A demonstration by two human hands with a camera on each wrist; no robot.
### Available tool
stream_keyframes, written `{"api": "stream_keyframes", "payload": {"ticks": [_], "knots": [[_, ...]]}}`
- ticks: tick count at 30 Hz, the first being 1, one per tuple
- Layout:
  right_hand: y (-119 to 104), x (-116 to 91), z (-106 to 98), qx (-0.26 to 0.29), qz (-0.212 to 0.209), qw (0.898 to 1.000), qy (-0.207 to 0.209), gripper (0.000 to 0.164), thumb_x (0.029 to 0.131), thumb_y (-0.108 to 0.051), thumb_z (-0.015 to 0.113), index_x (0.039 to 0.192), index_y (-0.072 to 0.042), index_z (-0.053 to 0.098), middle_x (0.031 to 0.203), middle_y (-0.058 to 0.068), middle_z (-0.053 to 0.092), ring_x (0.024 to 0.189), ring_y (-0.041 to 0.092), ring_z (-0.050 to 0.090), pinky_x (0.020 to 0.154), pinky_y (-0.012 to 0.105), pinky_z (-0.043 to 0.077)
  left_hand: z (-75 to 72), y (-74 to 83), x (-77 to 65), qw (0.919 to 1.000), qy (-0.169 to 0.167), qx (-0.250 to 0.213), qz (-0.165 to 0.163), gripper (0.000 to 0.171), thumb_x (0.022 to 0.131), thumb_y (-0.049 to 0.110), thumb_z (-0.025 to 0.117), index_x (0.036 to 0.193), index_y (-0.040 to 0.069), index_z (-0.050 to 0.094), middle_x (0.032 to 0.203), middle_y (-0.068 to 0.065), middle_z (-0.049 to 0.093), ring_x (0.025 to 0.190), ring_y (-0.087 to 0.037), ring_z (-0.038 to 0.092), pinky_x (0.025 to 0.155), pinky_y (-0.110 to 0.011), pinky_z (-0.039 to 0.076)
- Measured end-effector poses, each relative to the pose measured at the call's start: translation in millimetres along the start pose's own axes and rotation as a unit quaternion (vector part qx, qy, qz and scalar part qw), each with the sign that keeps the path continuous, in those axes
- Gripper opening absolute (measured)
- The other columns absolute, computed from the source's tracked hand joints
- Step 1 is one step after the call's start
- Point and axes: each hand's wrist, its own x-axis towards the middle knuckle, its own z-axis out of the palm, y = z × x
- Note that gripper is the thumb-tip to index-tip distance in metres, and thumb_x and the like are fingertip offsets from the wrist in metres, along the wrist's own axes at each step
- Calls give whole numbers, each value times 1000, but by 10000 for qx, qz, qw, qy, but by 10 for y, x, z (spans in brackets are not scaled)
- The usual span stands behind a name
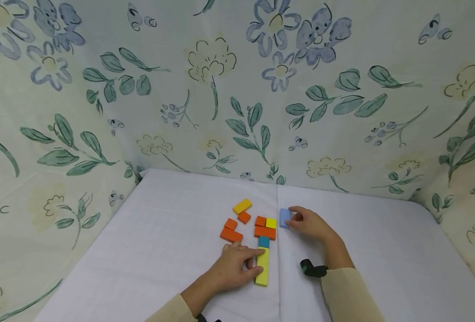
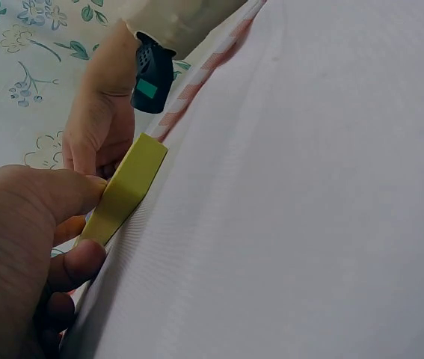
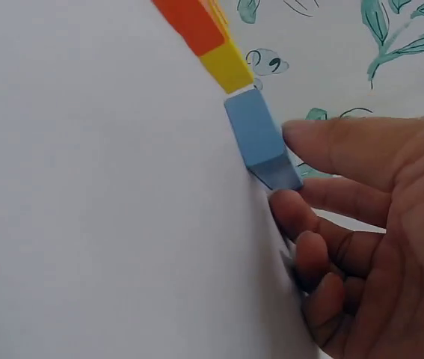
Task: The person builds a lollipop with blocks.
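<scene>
My right hand pinches a light blue block between thumb and fingertips at its right side. In the right wrist view the same blue block sits just before a yellow block. Left of it, my left hand holds a long yellow block with thumb and index finger, the other fingers curled. The far end of this yellow block meets a teal cube. Beyond the cube lie a long orange block, an orange cube and a yellow cube, placed close together.
Left of the row lie a loose orange block, two orange cubes, one of them farther back, and a yellow-orange block. Everything rests on a white cloth with a seam right of the row. Floral fabric hangs behind and at both sides.
</scene>
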Motion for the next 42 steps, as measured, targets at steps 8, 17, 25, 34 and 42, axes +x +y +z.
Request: {"api": "stream_keyframes", "payload": {"ticks": [8, 17, 25, 34, 42], "knots": [[16, -34, 119, 205, -152, 9992, 304, 51, 97, -33, 68, 143, -12, 57, 103, 7, 60, 93, 22, 54, 79, 34, 43, 4, 6, 3, 10000, 12, 85, 32, 44, 97, 46, 66, 138, 31, 65, 75, 21, 51, 76, 1, 44, 82, -29, 31], [1, -52, 170, 171, -327, 9986, 374, 52, 97, -35, 68, 144, -16, 57, 102, 6, 59, 93, 21, 53, 78, 33, 42, -4, 13, -3, 10000, 25, 35, 4, 43, 96, 45, 67, 137, 31, 65, 75, 21, 51, 77, 1, 45, 83, -30, 31], [-16, -68, 176, 70, -334, 9983, 471, 53, 97, -36, 68, 146, -18, 56, 101, 6, 58, 93, 21, 52, 76, 33, 42, -15, 21, 2, 10000, -34, 16, -61, 45, 96, 46, 66, 138, 31, 65, 75, 20, 51, 85, 0, 48, 87, -36, 33], [-22, -67, 191, 64, -272, 9984, 493, 55, 96, -39, 70, 146, -21, 56, 101, 6, 58, 91, 21, 51, 74, 33, 41, -9, 4, -12, 10000, 4, 7, -8, 44, 97, 47, 66, 138, 33, 65, 75, 22, 51, 79, 1, 45, 81, -31, 31], [-13, -70, 185, -63, -270, 9982, 525, 53, 96, -38, 70, 145, -21, 58, 102, 6, 58, 93, 21, 51, 74, 33, 42, 15, 3, 2, 10000, -22, 2, -43, 44, 97, 49, 65, 138, 34, 64, 75, 23, 51, 79, 0, 44, 79, -30, 30]]}}
